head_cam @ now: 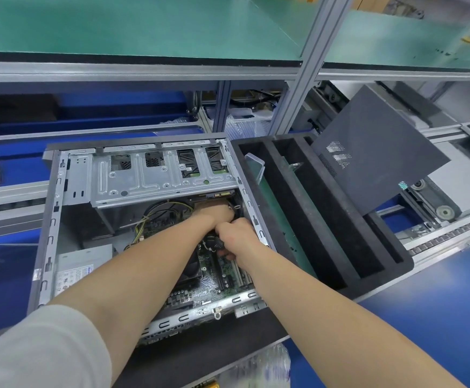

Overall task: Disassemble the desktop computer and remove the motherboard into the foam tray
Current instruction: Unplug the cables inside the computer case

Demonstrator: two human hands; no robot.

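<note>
In the open desktop case [46,233], my right hand [238,233] clamps its fingers on a black cable [214,244] above the motherboard [214,284] by the case's right edge, my left hand [217,214] with fingers hidden, state untellable; I judge unplugging comes next, foam tray [373,281] alongside.

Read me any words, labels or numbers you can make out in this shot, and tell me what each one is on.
No text here can be read.
power supply label: white with blue and black print, too small and blurred.
case sticker, on the left edge of the case: blurred.
side panel sticker: shiny, nothing legible on it.
</note>
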